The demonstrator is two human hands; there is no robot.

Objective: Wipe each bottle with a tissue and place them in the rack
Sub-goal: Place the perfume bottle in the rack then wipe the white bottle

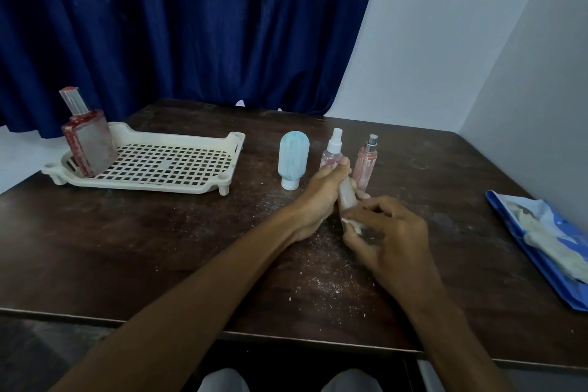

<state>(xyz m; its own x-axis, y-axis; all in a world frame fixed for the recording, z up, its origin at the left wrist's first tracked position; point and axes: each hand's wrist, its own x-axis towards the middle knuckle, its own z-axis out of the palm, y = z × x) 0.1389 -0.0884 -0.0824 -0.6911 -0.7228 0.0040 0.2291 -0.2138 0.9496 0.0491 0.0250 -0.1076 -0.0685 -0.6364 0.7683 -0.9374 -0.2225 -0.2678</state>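
Standing in the rack [178, 183], at its left end, is a red bottle [90, 137]. On the table [159, 248] stand a blue tube [293, 162], spray bottle [332, 151] and pink bottle [366, 165]. Left hand [318, 200] grasps a small bottle [346, 196]; right hand [393, 239] pinches tissue [351, 225] against its base.

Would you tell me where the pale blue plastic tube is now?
Head view, centre: the pale blue plastic tube stands on the dark table between the cream perforated rack and the white-capped pink spray bottle.
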